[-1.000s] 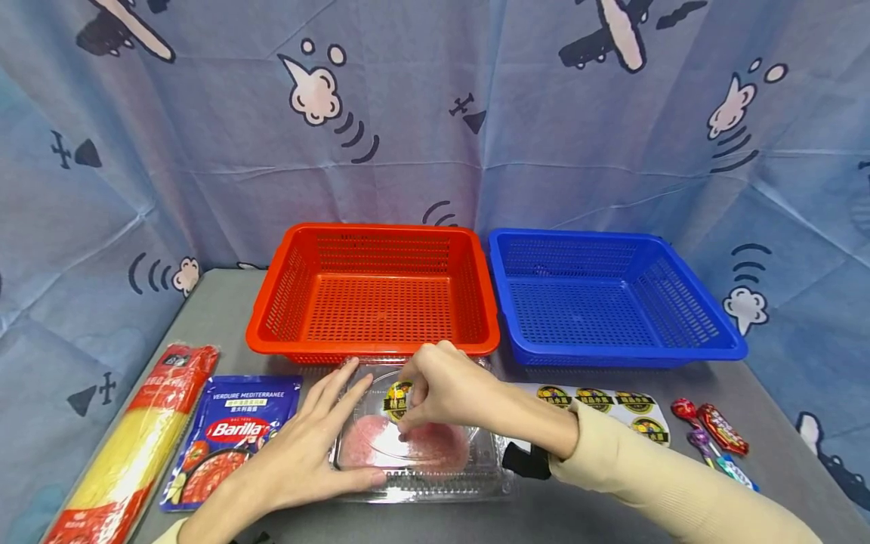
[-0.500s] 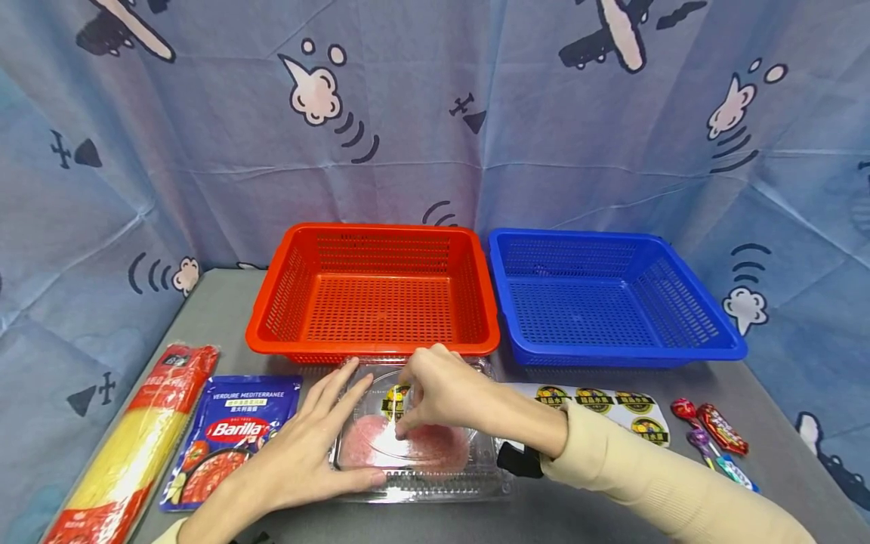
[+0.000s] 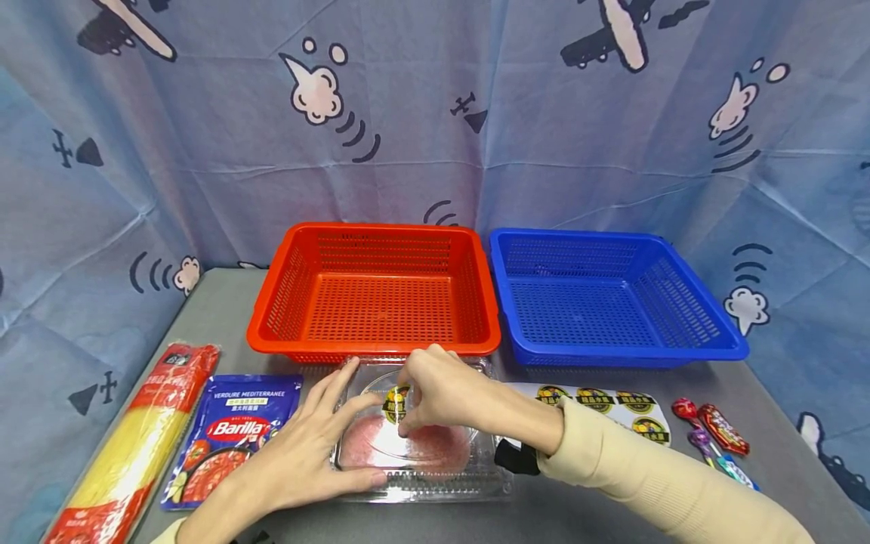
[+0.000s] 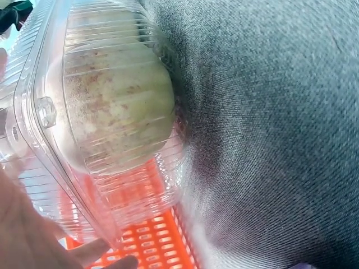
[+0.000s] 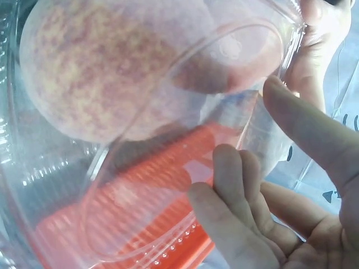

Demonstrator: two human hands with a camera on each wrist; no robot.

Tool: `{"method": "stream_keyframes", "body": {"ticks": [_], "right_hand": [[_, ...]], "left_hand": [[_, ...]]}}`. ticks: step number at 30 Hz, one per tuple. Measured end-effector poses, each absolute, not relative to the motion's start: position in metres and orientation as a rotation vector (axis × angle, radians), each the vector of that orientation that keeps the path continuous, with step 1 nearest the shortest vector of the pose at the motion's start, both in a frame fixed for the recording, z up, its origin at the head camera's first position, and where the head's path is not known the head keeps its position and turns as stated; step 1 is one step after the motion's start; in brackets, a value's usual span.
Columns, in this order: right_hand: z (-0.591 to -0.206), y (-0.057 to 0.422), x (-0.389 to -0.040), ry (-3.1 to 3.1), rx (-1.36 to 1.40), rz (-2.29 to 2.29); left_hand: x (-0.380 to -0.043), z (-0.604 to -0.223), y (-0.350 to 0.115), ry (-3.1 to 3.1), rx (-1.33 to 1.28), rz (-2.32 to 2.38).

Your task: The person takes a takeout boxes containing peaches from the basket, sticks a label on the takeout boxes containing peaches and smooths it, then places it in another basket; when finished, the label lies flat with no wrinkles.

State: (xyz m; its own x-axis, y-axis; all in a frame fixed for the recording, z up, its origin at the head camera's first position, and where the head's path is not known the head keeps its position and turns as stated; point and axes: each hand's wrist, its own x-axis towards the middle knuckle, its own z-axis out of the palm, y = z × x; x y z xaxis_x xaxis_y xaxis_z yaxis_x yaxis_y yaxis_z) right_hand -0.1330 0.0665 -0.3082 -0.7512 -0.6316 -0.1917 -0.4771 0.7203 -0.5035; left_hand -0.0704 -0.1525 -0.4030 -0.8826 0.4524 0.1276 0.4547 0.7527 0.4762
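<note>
A clear plastic clamshell box (image 3: 435, 487) lies before me, holding large round pinkish fruits (image 3: 442, 449) that look like peaches; pale green skin shows on one fruit (image 4: 123, 106) in the left wrist view. My left hand (image 3: 302, 446) rests along the box's left side, fingers fairly straight and spread. Over the lid, my right hand (image 3: 445, 389) has bent fingers and thumb at a round black-and-yellow sticker (image 3: 395, 404), which it appears to pinch. The right fingertips partly hide the sticker, so whether it touches the lid is unclear. The right wrist view shows the right hand (image 5: 291, 224) close to the lid.
Behind the box stand a red basket (image 3: 374, 351) and a blue basket (image 3: 625, 355). Left lie a spaghetti pack (image 3: 129, 446) and a blue Barilla sauce pouch (image 3: 234, 434). Right are a sticker sheet (image 3: 605, 419), a red-wrapped candy (image 3: 723, 429) and lollipops (image 3: 685, 409).
My right hand and the sticker have shifted very slightly left and down over the lid. The left hand keeps its place, with one finger slightly lower on the lid.
</note>
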Motion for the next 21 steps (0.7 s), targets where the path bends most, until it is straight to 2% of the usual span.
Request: {"method": "stream_keyframes", "body": {"ticks": [9,21], "right_hand": [[-0.305,0.066,-0.131,2.579,-0.814,-0.513],[-0.307,0.048,-0.129,2.705,-0.969,-0.361]], "left_hand": [[-0.07,-0.401,-0.152,-2.971,-0.748,-0.802],[-0.071,-0.398,-0.15,-2.986,-0.775,-0.74]]}}
